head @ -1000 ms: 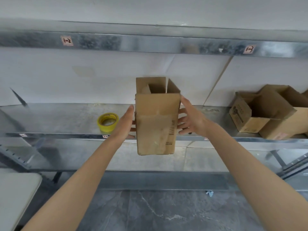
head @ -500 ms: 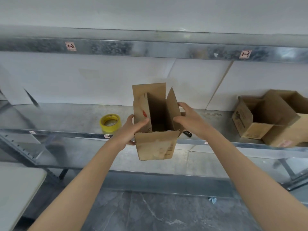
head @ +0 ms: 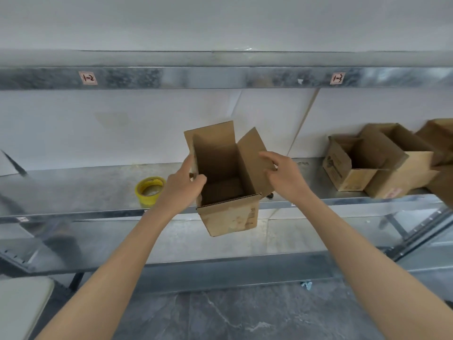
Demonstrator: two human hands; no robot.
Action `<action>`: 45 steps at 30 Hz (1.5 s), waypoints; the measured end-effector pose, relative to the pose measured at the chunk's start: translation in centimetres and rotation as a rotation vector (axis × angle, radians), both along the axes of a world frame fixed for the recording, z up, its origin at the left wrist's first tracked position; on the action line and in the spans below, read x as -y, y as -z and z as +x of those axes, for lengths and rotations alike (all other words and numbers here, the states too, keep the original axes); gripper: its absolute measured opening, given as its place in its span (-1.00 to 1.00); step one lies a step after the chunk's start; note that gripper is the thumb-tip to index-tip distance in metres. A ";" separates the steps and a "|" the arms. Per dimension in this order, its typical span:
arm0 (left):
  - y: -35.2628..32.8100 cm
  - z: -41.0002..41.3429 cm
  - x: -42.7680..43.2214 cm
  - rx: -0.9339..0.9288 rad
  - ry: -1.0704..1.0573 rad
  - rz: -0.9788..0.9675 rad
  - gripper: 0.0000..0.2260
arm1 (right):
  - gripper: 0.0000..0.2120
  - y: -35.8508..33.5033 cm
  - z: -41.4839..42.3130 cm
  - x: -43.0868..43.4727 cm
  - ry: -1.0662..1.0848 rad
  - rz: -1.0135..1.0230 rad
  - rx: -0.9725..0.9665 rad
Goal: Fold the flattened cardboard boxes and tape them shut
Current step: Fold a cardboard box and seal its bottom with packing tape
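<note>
Head view | yellow tape roll (head: 149, 190) lies on shelf (head: 73, 187) | left hand (head: 182, 185) curls over left wall of cardboard box (head: 230, 217), held in air before shelf | right hand (head: 284, 175) grips its right flap | box erected, top flaps open (taping seemingly still left) | open boxes (head: 355, 177) far right

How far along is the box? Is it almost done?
About halfway. Done: the cardboard box is popped open into shape, and its bottom looks closed inside. In hand: the left hand grips its left wall and the right hand holds its right flap, with the top wide open. Left: fold the top shut and tape it; the yellow tape roll sits untouched on the shelf.
</note>
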State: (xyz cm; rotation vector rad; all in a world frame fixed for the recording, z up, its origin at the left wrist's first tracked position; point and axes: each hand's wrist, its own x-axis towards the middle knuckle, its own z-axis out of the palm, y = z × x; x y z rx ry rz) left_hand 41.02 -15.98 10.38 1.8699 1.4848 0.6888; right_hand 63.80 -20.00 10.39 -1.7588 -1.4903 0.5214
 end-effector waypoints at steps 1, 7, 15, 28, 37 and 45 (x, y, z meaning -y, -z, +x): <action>0.0 -0.5 -0.2 0.000 -0.009 0.041 -0.49 | -0.56 0.1 0.0 0.1 0.024 0.008 -0.010; 0.4 -2.0 -1.7 -0.017 0.096 0.174 -0.67 | -0.57 0.9 0.3 0.9 0.167 0.033 0.020; -0.2 2.8 -1.9 -0.027 0.185 0.256 -0.67 | -0.57 -0.5 3.6 2.4 0.276 0.102 0.110; -1.8 18.3 0.0 0.014 0.185 0.288 -0.65 | -0.62 -2.1 19.3 3.8 0.319 0.145 0.146; 0.1 25.7 -0.8 0.056 0.026 0.188 -0.63 | -0.51 -0.6 27.9 1.4 0.090 -0.058 0.101; -0.8 28.8 -2.3 0.068 -0.025 0.127 -0.61 | -0.52 -0.1 30.5 -0.8 0.139 -0.038 0.112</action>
